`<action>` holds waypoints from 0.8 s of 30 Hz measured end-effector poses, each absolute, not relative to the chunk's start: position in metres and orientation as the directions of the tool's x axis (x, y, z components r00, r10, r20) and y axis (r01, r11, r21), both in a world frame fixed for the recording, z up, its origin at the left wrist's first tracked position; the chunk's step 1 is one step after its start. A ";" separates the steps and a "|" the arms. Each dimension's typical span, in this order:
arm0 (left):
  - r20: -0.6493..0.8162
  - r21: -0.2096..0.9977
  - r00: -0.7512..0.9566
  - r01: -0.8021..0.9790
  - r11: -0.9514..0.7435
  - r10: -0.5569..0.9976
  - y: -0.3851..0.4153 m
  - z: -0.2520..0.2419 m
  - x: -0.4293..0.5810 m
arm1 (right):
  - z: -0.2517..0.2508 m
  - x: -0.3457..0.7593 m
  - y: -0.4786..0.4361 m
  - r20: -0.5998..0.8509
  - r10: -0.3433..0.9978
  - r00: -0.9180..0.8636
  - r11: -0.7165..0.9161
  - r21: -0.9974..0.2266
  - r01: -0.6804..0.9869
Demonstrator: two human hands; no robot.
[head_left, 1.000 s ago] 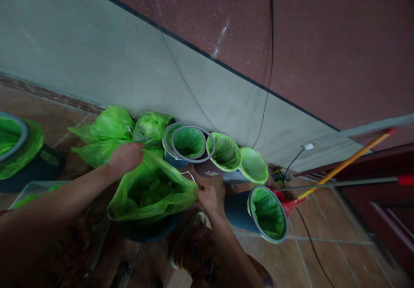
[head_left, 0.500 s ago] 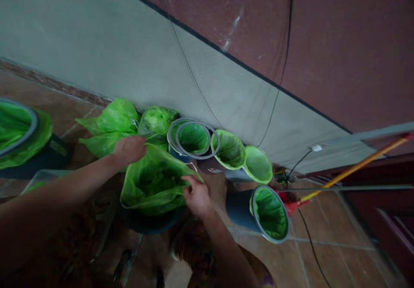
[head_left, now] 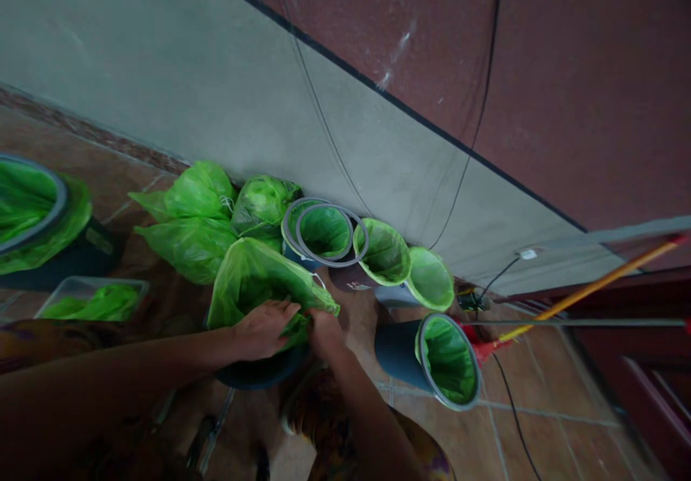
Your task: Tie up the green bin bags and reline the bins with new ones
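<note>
A light green bin liner (head_left: 235,286) stands mouth open in a dark blue bin (head_left: 264,373) in front of me, its upper part loose above the bin. My right hand (head_left: 324,331) is closed on the liner's right edge, where a white drawstring shows. My left hand (head_left: 264,331) lies across the liner's near side, fingers stretched towards my right hand and touching the plastic. The contents deep in the liner are dark and hard to make out. Behind stand knotted, filled green bags (head_left: 197,247), one of them a rounder bag (head_left: 264,204).
Lined bins line the wall, with two loose grey rings (head_left: 363,235) on top. A blue lined bin (head_left: 399,351) tilts at right beside a red broom (head_left: 480,344). At left are a large lined bin (head_left: 102,247) and a clear tub (head_left: 141,290) of green bags. A cable (head_left: 515,402) crosses the floor.
My left hand has let go of the liner's far left corner and come down right, across its near side. My right hand keeps its hold on the right edge.
</note>
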State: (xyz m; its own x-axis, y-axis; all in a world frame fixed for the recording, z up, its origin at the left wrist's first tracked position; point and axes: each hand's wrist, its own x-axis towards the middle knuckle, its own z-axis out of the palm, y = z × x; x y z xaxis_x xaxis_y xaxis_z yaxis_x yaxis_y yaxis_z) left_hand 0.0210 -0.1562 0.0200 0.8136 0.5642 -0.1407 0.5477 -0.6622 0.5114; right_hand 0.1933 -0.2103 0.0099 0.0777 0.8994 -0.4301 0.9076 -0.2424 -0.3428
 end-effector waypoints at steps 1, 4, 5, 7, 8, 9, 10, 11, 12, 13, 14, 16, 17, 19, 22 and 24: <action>-0.204 0.515 0.808 0.569 -0.641 0.553 -0.159 0.011 0.020 | 0.011 0.195 -0.209 -0.430 0.901 0.054 -0.239 -0.390 0.889; -0.367 0.503 0.758 0.649 -0.570 0.539 -0.152 -0.001 0.016 | 0.014 0.201 -0.206 -0.424 0.906 -0.008 -0.231 -0.508 0.830; -0.409 0.521 0.742 0.668 -0.531 0.531 -0.147 -0.001 0.015 | 0.015 0.203 -0.206 -0.424 0.906 -0.013 -0.234 -0.527 0.817; -0.475 0.602 0.735 0.672 -0.431 0.483 -0.136 0.004 0.015 | 0.018 0.209 -0.206 -0.420 0.907 -0.001 -0.247 -0.536 0.807; -0.496 0.652 0.744 0.660 -0.373 0.449 -0.130 0.007 0.015 | 0.019 0.211 -0.206 -0.417 0.909 0.013 -0.257 -0.535 0.805; -0.510 0.694 0.752 0.647 -0.317 0.418 -0.125 0.010 0.015 | 0.021 0.214 -0.206 -0.414 0.910 0.026 -0.267 -0.536 0.801; -0.523 0.721 0.756 0.639 -0.270 0.394 -0.120 0.012 0.015 | 0.022 0.216 -0.206 -0.411 0.911 0.035 -0.275 -0.543 0.793; -0.534 0.733 0.755 0.638 -0.236 0.381 -0.117 0.013 0.014 | 0.023 0.218 -0.207 -0.410 0.911 0.038 -0.282 -0.554 0.784; -0.543 0.737 0.749 0.642 -0.212 0.379 -0.114 0.013 0.013 | 0.024 0.219 -0.207 -0.413 0.910 0.033 -0.285 -0.565 0.774; -0.556 0.737 0.742 0.648 -0.191 0.376 -0.112 0.013 0.012 | 0.024 0.220 -0.207 -0.417 0.908 0.025 -0.285 -0.573 0.768; -0.568 0.734 0.734 0.657 -0.175 0.371 -0.111 0.011 0.011 | 0.025 0.221 -0.207 -0.421 0.907 0.018 -0.283 -0.576 0.767; -0.592 0.727 0.723 0.669 -0.151 0.356 -0.110 0.007 0.010 | 0.026 0.220 -0.207 -0.421 0.907 0.010 -0.272 -0.568 0.776; -0.599 0.726 0.720 0.673 -0.141 0.349 -0.110 0.005 0.009 | 0.026 0.219 -0.207 -0.418 0.908 0.007 -0.265 -0.562 0.784; -0.602 0.730 0.719 0.672 -0.125 0.348 -0.111 0.002 0.008 | 0.027 0.217 -0.206 -0.408 0.913 0.008 -0.252 -0.548 0.797; -0.591 0.742 0.721 0.662 -0.107 0.363 -0.111 -0.001 0.010 | 0.029 0.212 -0.206 -0.379 0.926 0.010 -0.229 -0.538 0.812; -0.583 0.748 0.722 0.656 -0.101 0.373 -0.110 -0.001 0.011 | 0.029 0.210 -0.205 -0.367 0.930 -0.003 -0.207 -0.532 0.821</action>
State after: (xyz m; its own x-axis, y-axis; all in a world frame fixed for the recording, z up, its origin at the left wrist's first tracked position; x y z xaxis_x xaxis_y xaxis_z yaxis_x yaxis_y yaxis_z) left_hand 0.0111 -0.1102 -0.0015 0.7222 0.3728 -0.5826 0.6556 -0.1006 0.7484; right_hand 0.2103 -0.2054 0.0288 -0.0027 0.9302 -0.3670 0.8212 -0.2073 -0.5317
